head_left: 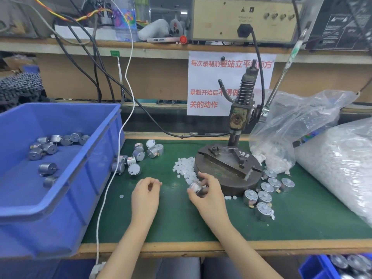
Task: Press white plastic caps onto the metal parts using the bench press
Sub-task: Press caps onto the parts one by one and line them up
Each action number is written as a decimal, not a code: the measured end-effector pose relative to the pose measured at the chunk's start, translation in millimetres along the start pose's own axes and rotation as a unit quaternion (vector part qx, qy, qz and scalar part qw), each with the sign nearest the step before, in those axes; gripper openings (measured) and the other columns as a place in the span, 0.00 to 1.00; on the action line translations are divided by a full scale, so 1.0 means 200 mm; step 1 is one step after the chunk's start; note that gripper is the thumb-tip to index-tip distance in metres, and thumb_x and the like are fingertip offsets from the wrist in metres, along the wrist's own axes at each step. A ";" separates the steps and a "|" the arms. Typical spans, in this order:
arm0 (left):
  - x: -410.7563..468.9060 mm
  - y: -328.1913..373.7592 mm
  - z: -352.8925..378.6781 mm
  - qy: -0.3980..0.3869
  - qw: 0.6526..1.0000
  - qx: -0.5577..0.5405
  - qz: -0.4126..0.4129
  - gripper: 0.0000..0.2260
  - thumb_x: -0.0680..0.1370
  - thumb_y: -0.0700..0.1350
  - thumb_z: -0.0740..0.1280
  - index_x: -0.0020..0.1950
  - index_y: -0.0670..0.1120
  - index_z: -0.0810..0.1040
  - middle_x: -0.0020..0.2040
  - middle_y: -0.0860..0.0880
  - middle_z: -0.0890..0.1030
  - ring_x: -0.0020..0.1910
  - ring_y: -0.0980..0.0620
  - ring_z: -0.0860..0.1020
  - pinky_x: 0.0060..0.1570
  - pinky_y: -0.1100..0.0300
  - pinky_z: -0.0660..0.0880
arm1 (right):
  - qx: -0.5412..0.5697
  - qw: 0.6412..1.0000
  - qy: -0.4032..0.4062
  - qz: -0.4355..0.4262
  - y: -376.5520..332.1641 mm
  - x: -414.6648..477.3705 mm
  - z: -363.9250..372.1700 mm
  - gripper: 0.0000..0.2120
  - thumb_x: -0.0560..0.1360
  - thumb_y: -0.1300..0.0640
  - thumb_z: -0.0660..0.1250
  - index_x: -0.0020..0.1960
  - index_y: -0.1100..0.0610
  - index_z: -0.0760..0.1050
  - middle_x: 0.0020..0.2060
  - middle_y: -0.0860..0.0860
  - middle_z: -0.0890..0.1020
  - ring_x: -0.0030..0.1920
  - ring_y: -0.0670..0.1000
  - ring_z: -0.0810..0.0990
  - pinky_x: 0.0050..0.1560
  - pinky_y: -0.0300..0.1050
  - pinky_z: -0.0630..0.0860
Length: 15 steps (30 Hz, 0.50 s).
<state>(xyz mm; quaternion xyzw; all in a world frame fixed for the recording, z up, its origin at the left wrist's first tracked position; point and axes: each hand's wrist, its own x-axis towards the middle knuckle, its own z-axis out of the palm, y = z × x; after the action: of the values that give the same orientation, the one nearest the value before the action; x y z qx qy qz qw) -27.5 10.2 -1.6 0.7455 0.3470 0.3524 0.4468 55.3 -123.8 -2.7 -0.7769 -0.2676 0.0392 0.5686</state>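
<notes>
the right hand [208, 195] gripped a small metal part [195, 187], its fingers curled round it, just in front of the round base of the bench press [229, 166] on the green surface [181, 222]. the left hand [146, 195] was near it, thumb and forefinger pinched together on what looked like a white cap [160, 183]. a heap of loose caps [185, 170] lay against the press base, behind the hands. other metal parts lay left of the heap [136, 158], right of the press [265, 190] and inside the blue bin [96, 168]. clear plastic bags [298, 121] stood at the far right.
</notes>
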 end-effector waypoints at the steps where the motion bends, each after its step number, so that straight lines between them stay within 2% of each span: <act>1: 0.00 0.00 0.00 0.000 1.000 0.004 0.000 0.10 0.77 0.39 0.62 0.37 0.48 0.77 0.43 0.47 0.79 0.40 0.60 0.73 0.37 0.75 0.64 | -0.002 1.000 -0.001 -0.006 0.00 0.00 0.00 0.19 0.70 0.57 0.71 0.55 0.42 0.69 0.48 0.41 0.70 0.45 0.41 0.73 0.48 0.29 0.69; 7: 0.02 0.00 0.01 0.002 1.000 0.014 0.001 0.09 0.76 0.39 0.62 0.38 0.45 0.78 0.42 0.47 0.79 0.39 0.59 0.73 0.36 0.75 0.64 | -0.014 0.998 0.019 -0.063 -0.01 -0.02 0.00 0.16 0.70 0.60 0.71 0.49 0.41 0.71 0.49 0.40 0.72 0.49 0.35 0.71 0.47 0.24 0.66; 11: 0.02 0.00 0.01 -0.001 0.999 0.032 0.002 0.08 0.76 0.38 0.62 0.39 0.42 0.79 0.42 0.47 0.79 0.39 0.56 0.73 0.35 0.72 0.63 | -0.058 0.992 0.024 -0.111 -0.04 -0.03 0.01 0.14 0.71 0.61 0.70 0.54 0.50 0.74 0.48 0.43 0.74 0.50 0.34 0.70 0.49 0.22 0.63; 15: 0.02 0.00 0.01 -0.007 0.999 0.041 0.008 0.08 0.75 0.38 0.62 0.39 0.42 0.79 0.43 0.48 0.79 0.40 0.56 0.73 0.35 0.72 0.64 | -0.087 0.983 0.036 -0.160 -0.09 0.01 -0.06 0.21 0.70 0.64 0.70 0.61 0.55 0.73 0.47 0.48 0.76 0.49 0.41 0.72 0.51 0.24 0.63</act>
<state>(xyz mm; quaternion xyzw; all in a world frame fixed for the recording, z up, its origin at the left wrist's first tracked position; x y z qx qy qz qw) -23.6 11.8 -1.1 0.7681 0.3524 0.3364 0.4155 54.1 -129.1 18.7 -0.7715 -0.3705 -0.1037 0.5068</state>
